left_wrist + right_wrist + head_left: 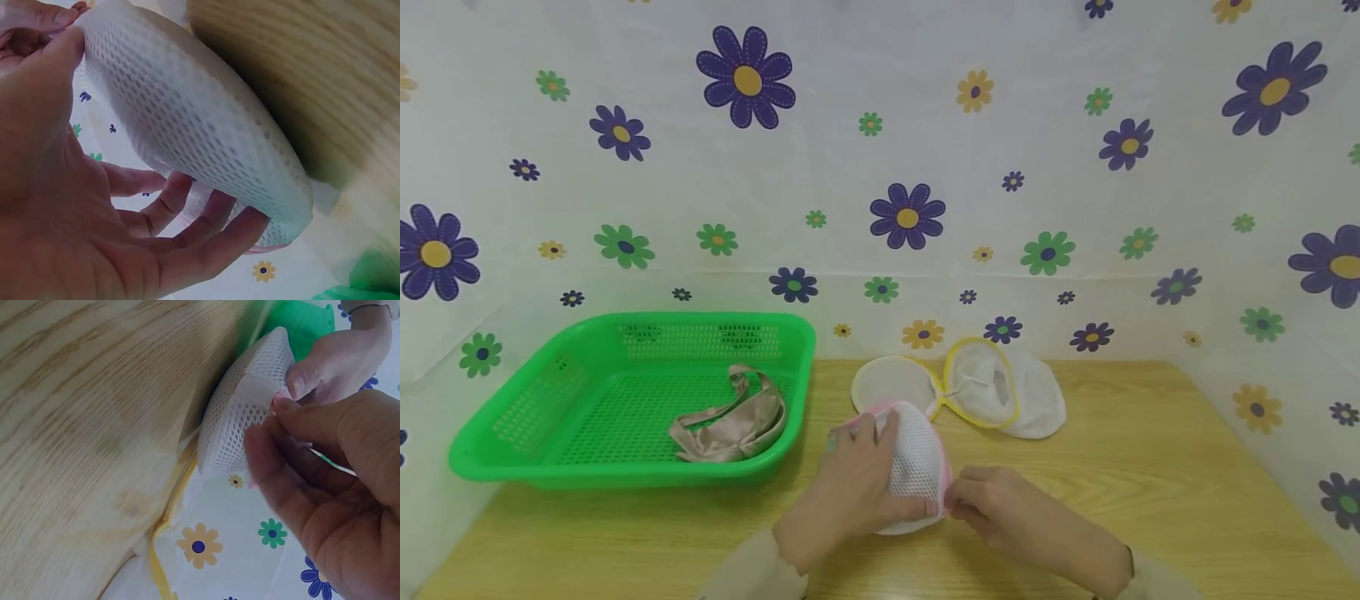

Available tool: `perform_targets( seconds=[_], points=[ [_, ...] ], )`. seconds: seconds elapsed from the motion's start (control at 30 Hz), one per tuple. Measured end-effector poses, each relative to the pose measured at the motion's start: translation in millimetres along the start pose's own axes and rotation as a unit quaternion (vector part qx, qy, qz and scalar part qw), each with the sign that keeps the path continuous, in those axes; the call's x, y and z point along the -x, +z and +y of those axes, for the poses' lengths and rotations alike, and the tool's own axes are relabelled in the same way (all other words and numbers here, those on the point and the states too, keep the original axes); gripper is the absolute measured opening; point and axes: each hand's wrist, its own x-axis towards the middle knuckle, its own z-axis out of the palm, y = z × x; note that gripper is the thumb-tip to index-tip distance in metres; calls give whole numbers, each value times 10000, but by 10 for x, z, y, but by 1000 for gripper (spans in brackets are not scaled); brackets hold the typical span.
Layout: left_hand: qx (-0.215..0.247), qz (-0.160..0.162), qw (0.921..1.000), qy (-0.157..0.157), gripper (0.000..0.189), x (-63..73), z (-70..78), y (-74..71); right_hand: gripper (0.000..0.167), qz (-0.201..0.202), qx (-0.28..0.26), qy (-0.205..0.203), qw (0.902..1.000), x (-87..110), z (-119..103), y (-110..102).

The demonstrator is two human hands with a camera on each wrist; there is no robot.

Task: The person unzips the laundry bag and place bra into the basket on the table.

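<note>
Now the mesh bag [916,458] slants lengthwise toward the green basket [640,473], left hand [859,482] gripping wide, right hand [1000,510] pinching its edge.

Head view: both forearms [1078,546] entered from the bottom edge in pale sleeves [756,573], wrists [793,537] bare. Left hand [859,482] lay lower centre, back toward the camera, fingers pointing up the frame, thumb stretched right. Right hand [1000,510] sat just right of it, angled toward the upper left, fingers curled in, thumb and index pinched. Left thumb tip was just beside the right fingertips. Left wrist view: palm filled lower left, fingers bent in a gripping curve, thumb reaching upper left
</note>
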Motion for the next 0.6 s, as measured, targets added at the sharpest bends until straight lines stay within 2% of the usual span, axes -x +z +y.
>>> perform_targets(
  seconds=[0.2,0.4,0.6],
  points=[
    [-432,-175,9989,-88,112,8,27,30,13,280,602,191,9976,8,-17,27],
    [-765,-259,9967,36,107,14,37,14,14,402,607,109,9973,-3,-7,48],
    [-756,-324,9966,61,102,9,77,-2,14,534,555,16,9970,15,4,33]
  ],
)
